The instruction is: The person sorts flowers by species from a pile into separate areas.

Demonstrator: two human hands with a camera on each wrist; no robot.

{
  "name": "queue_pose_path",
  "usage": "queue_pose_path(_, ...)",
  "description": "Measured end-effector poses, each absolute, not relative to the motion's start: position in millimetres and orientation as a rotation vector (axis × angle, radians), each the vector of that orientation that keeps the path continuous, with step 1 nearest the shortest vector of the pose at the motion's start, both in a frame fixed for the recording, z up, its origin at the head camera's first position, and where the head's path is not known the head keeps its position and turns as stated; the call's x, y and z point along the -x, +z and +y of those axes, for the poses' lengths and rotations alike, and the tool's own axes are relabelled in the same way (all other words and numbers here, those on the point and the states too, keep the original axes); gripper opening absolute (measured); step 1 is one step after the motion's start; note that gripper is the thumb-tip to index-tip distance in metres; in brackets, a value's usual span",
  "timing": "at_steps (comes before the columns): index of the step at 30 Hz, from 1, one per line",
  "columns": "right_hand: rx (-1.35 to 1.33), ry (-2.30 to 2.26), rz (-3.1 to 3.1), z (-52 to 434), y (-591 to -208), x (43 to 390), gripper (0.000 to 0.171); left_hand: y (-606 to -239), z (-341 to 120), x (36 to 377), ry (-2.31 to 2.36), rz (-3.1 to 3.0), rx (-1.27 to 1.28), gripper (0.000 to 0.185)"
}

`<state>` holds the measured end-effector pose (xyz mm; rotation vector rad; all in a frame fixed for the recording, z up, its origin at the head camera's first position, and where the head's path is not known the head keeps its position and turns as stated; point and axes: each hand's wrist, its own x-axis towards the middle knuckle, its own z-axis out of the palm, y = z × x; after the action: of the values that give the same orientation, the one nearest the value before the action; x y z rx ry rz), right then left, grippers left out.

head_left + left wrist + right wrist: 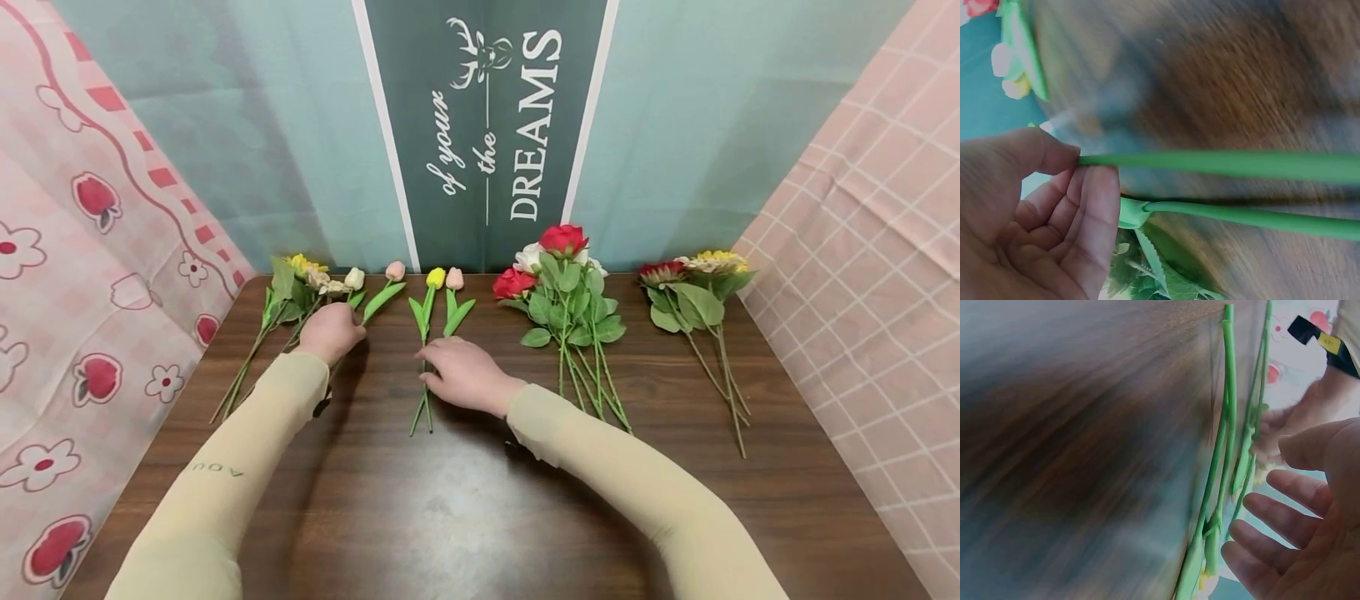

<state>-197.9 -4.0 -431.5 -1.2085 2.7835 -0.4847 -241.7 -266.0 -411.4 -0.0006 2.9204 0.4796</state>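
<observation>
My left hand (330, 331) is at the left group of flowers, pinching a green stem (1229, 164) between thumb and fingers in the left wrist view. It appears to belong to the pink tulip (395, 271), whose leaf reaches down to those fingers. A white tulip (355, 279) lies just beside it; a second stem (1241, 219) runs below the pinched one. My right hand (468, 375) hovers beside a yellow tulip (436, 278) and another pink tulip (454, 279), whose stems cross. In the right wrist view its fingers are spread and loosely bent, apart from the stems (1229, 394).
Yellow and beige flowers (306, 267) lie at the far left of the wooden table (465, 517). Red and white roses (564, 240) lie right of centre, and a red and yellow bunch (712, 262) farther right. Fabric curtains (675, 100) stand behind and at both sides.
</observation>
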Motion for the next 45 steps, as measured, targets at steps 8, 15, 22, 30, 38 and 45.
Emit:
queue_pose_path(8,1.022,-0.733,2.777,46.4,-426.0,185.5,0.035,-405.6,-256.7,221.7,1.053,2.71,-0.023,0.025)
queue_pose_path(15,0.851,-0.985,2.694,76.0,-427.3,169.6,0.031,-414.4,-200.9,205.8,1.623,2.392,-0.021,0.033)
queue_pose_path(22,0.656,-1.311,2.438,99.0,-435.3,150.5,0.034,-417.6,-134.3,192.0,1.933,2.187,-0.122,0.028)
queue_pose_path(30,0.507,-1.621,2.152,119.9,-447.5,132.4,0.034,-416.8,-92.6,183.4,2.124,2.031,-0.258,0.029)
queue_pose_path(38,0.424,-1.717,2.117,129.9,-451.9,124.0,0.029,-415.8,-74.5,178.9,2.154,2.006,-0.329,0.029)
queue_pose_path(45,0.37,-1.773,2.063,131.0,-450.4,120.0,0.031,-415.2,-67.7,176.9,2.137,2.028,-0.366,0.025)
